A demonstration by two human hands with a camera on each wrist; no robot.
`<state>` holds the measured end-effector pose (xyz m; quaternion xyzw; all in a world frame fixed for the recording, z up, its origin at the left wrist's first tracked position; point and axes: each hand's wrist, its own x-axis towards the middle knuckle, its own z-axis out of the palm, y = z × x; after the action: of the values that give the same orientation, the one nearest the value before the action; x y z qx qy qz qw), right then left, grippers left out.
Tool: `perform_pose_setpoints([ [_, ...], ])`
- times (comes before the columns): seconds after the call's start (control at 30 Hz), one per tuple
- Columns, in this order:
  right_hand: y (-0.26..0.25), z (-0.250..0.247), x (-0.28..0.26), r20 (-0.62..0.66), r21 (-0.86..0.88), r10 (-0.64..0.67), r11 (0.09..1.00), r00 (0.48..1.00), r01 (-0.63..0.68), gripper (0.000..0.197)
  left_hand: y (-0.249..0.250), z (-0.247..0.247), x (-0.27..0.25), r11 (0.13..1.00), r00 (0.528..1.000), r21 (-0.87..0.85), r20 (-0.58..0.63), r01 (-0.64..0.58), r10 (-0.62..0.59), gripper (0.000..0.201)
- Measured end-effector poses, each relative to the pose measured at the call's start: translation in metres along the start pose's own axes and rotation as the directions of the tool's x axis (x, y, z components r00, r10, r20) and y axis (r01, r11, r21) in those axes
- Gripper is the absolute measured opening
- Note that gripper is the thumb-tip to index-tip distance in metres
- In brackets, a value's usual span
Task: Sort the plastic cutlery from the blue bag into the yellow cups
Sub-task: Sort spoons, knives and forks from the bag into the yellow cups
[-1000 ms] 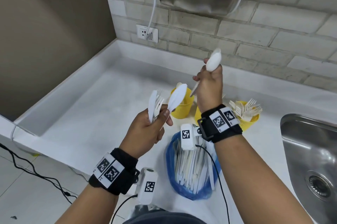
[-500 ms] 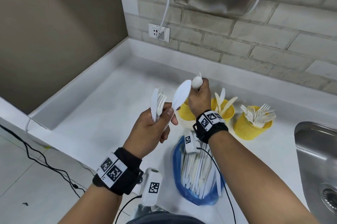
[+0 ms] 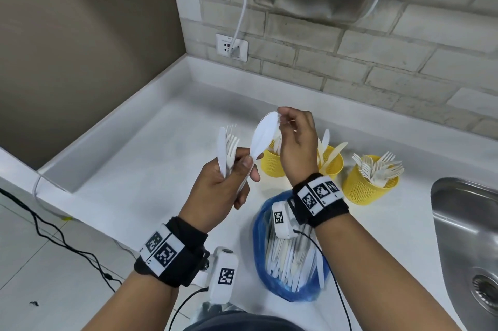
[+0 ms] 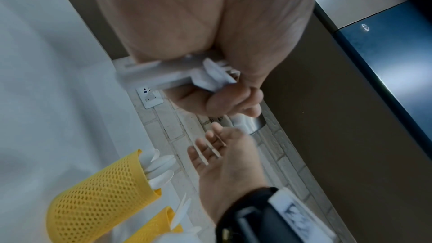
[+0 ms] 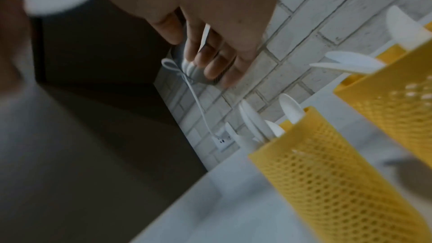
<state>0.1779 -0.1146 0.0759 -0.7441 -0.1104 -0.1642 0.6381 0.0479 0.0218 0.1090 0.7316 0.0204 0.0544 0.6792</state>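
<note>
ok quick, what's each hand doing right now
Left hand: grips a bunch of plastic cutlery, knife included.
Right hand: open, holding nothing, fingers beside the knife tip.

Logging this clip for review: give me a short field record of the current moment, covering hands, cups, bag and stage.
left hand: grips a bunch of white cutlery, forks and a knife
right hand: empty, fingers relaxed beside the knife's tip
yellow cups: three on the counter; right cup holds forks
blue bag: open, many pieces inside
sink: at right
stage: sorting unfinished
</note>
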Motion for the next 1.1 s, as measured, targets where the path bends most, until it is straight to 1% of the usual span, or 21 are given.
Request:
perform_pose_setpoints([
  [0.07, -0.021, -0.008, -0.013, 0.107, 0.181, 0.093, 0.977, 0.99, -0.111, 0.03, 0.0, 0.0, 0.0, 1.0, 1.0, 0.002, -0.004, -0.005, 0.005, 0.025],
  [0.13, -0.036, -0.015, -0.027, 0.219, 0.259, 0.123, 0.949, 0.968, -0.18, 0.036, -0.001, 0.001, 0.0, 1.0, 1.0, -0.01, -0.005, -0.015, 0.015, 0.021],
  [0.2, -0.045, -0.019, -0.038, 0.284, 0.235, 0.142, 0.949, 0.948, -0.212, 0.052, -0.002, 0.003, -0.001, 1.0, 1.0, -0.02, 0.005, -0.013, 0.013, 0.018],
  [0.23, -0.048, -0.02, -0.042, 0.301, 0.197, 0.142, 0.958, 0.943, -0.207, 0.057, -0.003, 0.004, -0.001, 1.0, 1.0, -0.028, 0.011, -0.007, 0.008, 0.017],
  [0.27, -0.049, -0.021, -0.045, 0.317, 0.156, 0.133, 0.969, 0.939, -0.19, 0.058, -0.003, 0.004, -0.001, 0.999, 1.0, -0.038, 0.018, 0.001, 0.0, 0.018],
  [0.33, -0.049, -0.023, -0.05, 0.35, 0.106, 0.115, 0.981, 0.93, -0.161, 0.046, -0.003, 0.006, -0.002, 0.999, 0.999, -0.049, 0.032, 0.011, -0.009, 0.021],
  [0.4, -0.049, -0.025, -0.053, 0.365, 0.095, 0.106, 0.984, 0.925, -0.15, 0.035, -0.003, 0.008, -0.003, 0.998, 0.999, -0.055, 0.043, 0.005, -0.003, 0.02],
  [0.47, -0.05, -0.027, -0.056, 0.35, 0.107, 0.105, 0.983, 0.931, -0.152, 0.03, -0.002, 0.009, -0.005, 0.998, 0.999, -0.061, 0.051, -0.008, 0.012, 0.016],
  [0.53, -0.055, -0.028, -0.059, 0.337, 0.17, 0.113, 0.969, 0.935, -0.179, 0.028, -0.001, 0.009, -0.006, 0.998, 0.998, -0.067, 0.06, -0.017, 0.021, 0.014],
  [0.63, -0.063, -0.027, -0.063, 0.288, 0.247, 0.148, 0.943, 0.946, -0.223, 0.029, 0.0, 0.009, -0.008, 0.999, 0.997, -0.046, 0.078, -0.013, 0.016, 0.021],
  [0.7, -0.062, -0.026, -0.064, 0.216, 0.281, 0.187, 0.928, 0.958, -0.245, 0.027, 0.0, 0.008, -0.008, 1.0, 0.996, -0.023, 0.086, -0.006, 0.008, 0.023],
  [0.8, -0.058, -0.026, -0.062, 0.058, 0.353, 0.252, 0.9, 0.966, -0.256, 0.027, -0.003, 0.007, -0.009, 1.0, 0.996, 0.003, 0.094, -0.011, 0.01, 0.022],
  [0.87, -0.059, -0.029, -0.059, -0.025, 0.45, 0.308, 0.853, 0.951, -0.265, 0.029, -0.005, 0.007, -0.01, 1.0, 0.995, 0.018, 0.098, -0.018, 0.016, 0.022],
  [0.93, -0.062, -0.035, -0.055, -0.076, 0.575, 0.374, 0.774, 0.924, -0.266, 0.031, -0.005, 0.008, -0.011, 1.0, 0.995, 0.008, 0.102, -0.017, 0.016, 0.023],
  [1.0, -0.066, -0.043, -0.05, -0.12, 0.673, 0.418, 0.701, 0.901, -0.236, 0.025, -0.004, 0.008, -0.012, 1.0, 0.994, 0.009, 0.104, -0.02, 0.019, 0.028],
  [1.03, -0.068, -0.048, -0.049, -0.145, 0.703, 0.421, 0.68, 0.895, -0.206, 0.022, -0.003, 0.008, -0.012, 1.0, 0.994, 0.017, 0.104, -0.024, 0.022, 0.03],
  [1.07, -0.069, -0.052, -0.047, -0.176, 0.71, 0.411, 0.682, 0.895, -0.174, 0.02, -0.004, 0.008, -0.012, 0.999, 0.995, 0.025, 0.102, -0.026, 0.024, 0.029],
  [1.1, -0.072, -0.056, -0.046, -0.211, 0.69, 0.388, 0.709, 0.897, -0.144, 0.021, -0.004, 0.008, -0.012, 0.999, 0.995, 0.026, 0.1, -0.027, 0.024, 0.027],
])
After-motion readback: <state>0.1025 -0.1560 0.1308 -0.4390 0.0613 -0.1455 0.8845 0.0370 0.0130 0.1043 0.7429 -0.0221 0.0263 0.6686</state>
